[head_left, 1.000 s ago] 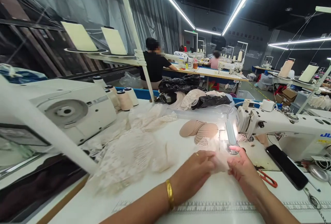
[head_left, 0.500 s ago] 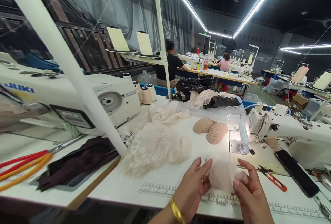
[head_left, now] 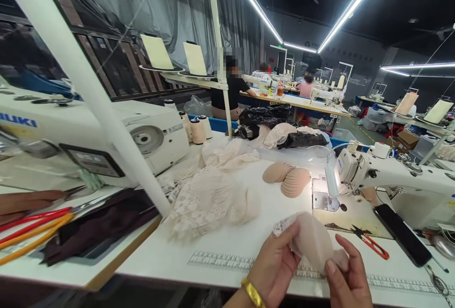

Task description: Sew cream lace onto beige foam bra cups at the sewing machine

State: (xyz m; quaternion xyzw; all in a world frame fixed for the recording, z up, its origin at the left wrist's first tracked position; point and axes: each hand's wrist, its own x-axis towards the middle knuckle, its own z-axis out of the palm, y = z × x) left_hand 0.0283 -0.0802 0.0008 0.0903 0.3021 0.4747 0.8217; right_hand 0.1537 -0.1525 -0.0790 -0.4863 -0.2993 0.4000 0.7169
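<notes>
Between my hands is a pale beige bra cup with sheer fabric and a bit of white lace at its left end. My left hand, with a gold bracelet at the wrist, grips the lace side, thumb on top. My right hand pinches the lower right edge between thumb and fingers. Both hands are above a ruler strip along the table's front edge. Beyond them lie stacked beige foam pads, beside the lit needle area of a white sewing machine.
A heap of cream lace fabric lies left of my hands. Orange-handled thread snips and a black phone are at right. Farther left, a co-worker's hand is near red and orange-handled scissors. A white pole slants across.
The piece in my hands has turned and spread into a rounded cup shape, and my hands have shifted slightly. The co-worker's hand has come into view at the left.
</notes>
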